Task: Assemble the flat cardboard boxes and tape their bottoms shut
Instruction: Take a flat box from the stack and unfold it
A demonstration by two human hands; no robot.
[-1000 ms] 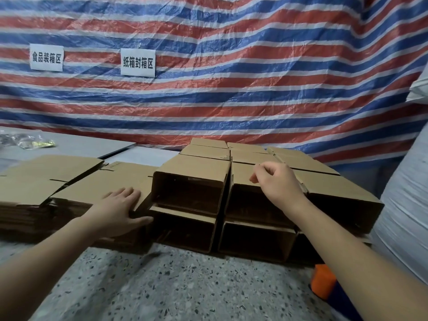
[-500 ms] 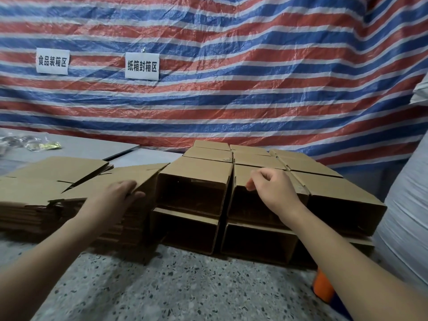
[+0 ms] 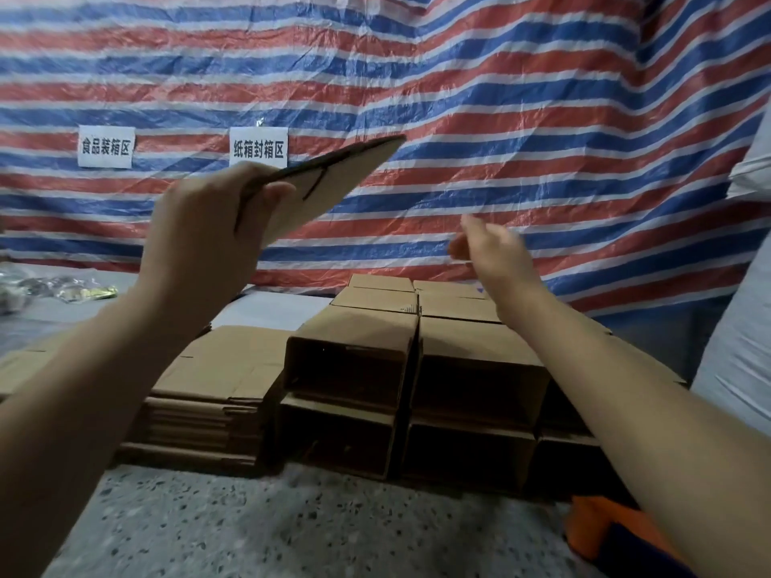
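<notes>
Clearly the left hand (image 3: pixel 200 227) is pinching one flat cardboard box (image 3: pixel 329 183) by its near corner, raised well above the stack of flat boxes (image 3: pixel 221 369). Just to its right, the right hand (image 3: pixel 496 252) hangs slack and empty. Held by so little, the sheet could swing or slip before that hand catches it.

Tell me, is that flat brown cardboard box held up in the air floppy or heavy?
Probably stiff: the flat brown cardboard box juts out straight from the left hand without sagging. Likely light, since that one hand lifts it by one end. Its open slit suggests the flaps may swing.
</notes>
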